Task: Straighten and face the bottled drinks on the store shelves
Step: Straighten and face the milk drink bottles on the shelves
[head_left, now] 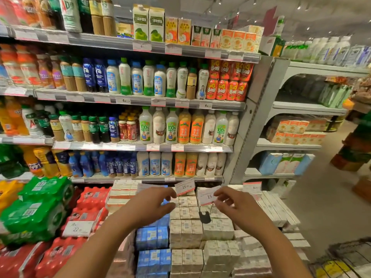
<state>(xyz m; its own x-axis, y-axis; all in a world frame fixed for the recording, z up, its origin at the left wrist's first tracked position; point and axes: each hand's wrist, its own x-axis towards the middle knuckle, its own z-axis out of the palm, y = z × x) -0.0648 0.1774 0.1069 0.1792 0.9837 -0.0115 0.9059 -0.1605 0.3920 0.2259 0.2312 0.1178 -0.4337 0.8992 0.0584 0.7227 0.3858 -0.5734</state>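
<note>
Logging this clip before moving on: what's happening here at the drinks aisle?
A person stands facing the drink shelves, but neither hand is on a bottle. The right hand pinches a white price card with a small black clip dangling under it. The left hand reaches toward a second price card, apparently taking its edge in its fingers. Both are above the stacked drink cartons. The shelved bottles look mostly upright.

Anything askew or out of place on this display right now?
Yes: two price cards tilt above the stacked cartons, one pinched by each of the hands. The shelved bottles look upright.
</note>
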